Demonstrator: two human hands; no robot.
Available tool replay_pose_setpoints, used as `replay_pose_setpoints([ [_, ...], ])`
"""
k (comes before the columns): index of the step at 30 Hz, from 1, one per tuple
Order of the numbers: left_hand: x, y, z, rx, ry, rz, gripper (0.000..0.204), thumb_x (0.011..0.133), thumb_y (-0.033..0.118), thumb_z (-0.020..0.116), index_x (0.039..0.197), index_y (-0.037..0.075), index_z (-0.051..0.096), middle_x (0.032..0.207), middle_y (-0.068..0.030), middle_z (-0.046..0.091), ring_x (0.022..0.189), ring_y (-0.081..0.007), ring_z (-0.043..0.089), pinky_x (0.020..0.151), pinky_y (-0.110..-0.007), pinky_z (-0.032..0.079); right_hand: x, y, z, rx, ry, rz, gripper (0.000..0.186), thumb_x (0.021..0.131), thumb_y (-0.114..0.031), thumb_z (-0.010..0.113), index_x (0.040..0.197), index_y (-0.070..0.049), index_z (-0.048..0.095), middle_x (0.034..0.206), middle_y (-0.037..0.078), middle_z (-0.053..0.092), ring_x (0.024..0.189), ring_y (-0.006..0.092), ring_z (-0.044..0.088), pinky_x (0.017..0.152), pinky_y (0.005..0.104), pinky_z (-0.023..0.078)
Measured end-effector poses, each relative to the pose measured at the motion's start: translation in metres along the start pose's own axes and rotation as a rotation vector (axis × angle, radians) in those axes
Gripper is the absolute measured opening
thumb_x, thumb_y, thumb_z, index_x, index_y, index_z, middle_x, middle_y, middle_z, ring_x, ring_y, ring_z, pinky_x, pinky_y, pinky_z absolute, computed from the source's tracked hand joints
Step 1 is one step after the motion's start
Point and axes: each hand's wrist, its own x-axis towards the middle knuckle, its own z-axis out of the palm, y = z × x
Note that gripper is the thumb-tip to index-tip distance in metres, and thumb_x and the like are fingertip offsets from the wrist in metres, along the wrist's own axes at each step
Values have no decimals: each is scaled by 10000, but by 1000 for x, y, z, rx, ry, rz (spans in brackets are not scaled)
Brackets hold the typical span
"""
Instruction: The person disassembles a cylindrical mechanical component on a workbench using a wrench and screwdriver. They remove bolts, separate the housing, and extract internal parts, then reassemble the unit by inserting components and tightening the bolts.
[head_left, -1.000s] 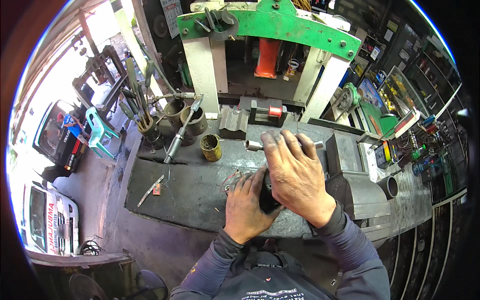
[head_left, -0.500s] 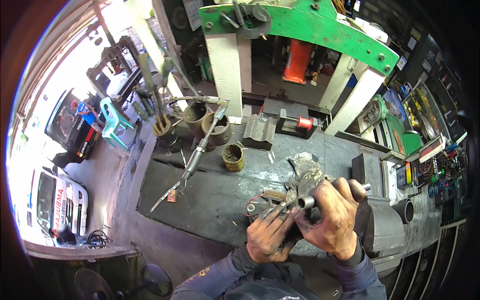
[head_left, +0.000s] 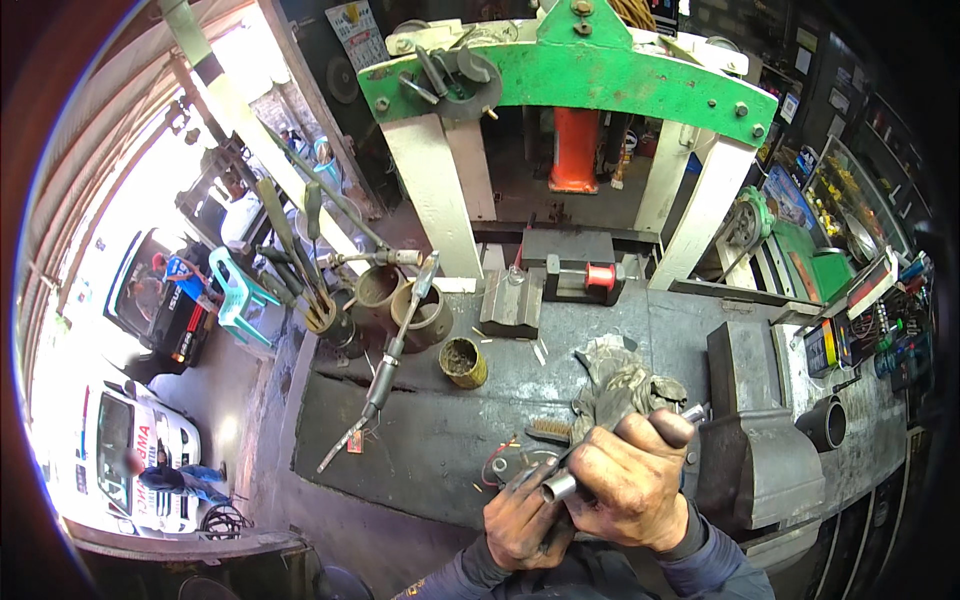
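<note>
I have both hands low over the near edge of the bench [head_left: 420, 450]. My right hand [head_left: 630, 480] is clamped around a short metal tube [head_left: 560, 487], its open end pointing left. My left hand [head_left: 520, 520] sits under it, fingers curled against the tube, though I can't tell how firmly. A grey rag [head_left: 620, 385] lies just behind, the vise [head_left: 750, 450] to the right, a wire brush [head_left: 548, 430] beside my knuckles.
</note>
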Motion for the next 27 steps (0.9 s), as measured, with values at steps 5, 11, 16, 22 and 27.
replay_pose_setpoints([
  [5, 6, -2, -2, -16, 8, 25, 428, 736, 131, 792, 1105, -81, 740, 1102, -234, 756, 1139, -401, 751, 1013, -500, 586, 0, 2, 2, -17, 14, -14, 256, 618, -378, 704, 777, -226, 572, 719, -66, 486, 704, 147, 480, 755, 374, 282],
  [11, 20, -1, -6, -71, 92, 126, 344, 882, 151, 721, 1138, -79, 719, 1082, -264, 747, 1024, -452, 756, 937, -512, 610, -1, 11, -1, 64, -63, -116, 229, 606, -390, 714, 733, -240, 595, 728, -91, 539, 669, 143, 454, 781, 392, 276],
  [16, 27, 10, -6, -89, 126, 77, 289, 935, 195, 706, 1082, -52, 735, 1027, -242, 755, 944, -436, 768, 873, -492, 619, 5, 31, -1, 254, -40, -268, 227, 640, -361, 720, 833, -265, 650, 751, -115, 526, 718, 123, 502, 770, 359, 321],
  [22, 21, 17, -10, -43, 30, -24, 430, 780, 151, 795, 1159, -26, 700, 970, -198, 720, 862, -399, 737, 786, -443, 590, 3, 40, 3, 354, -116, -309, 323, 675, -288, 827, 943, -226, 658, 849, -71, 618, 901, 178, 622, 948, 386, 410],
  [27, 11, 36, -10, -12, 2, -251, 593, 789, 159, 793, 1311, -26, 582, 1148, -228, 678, 1060, -439, 680, 931, -489, 543, 2, 23, -4, 314, 40, -249, 298, 761, -295, 831, 972, -157, 673, 878, 6, 658, 962, 217, 678, 1051, 434, 427],
])
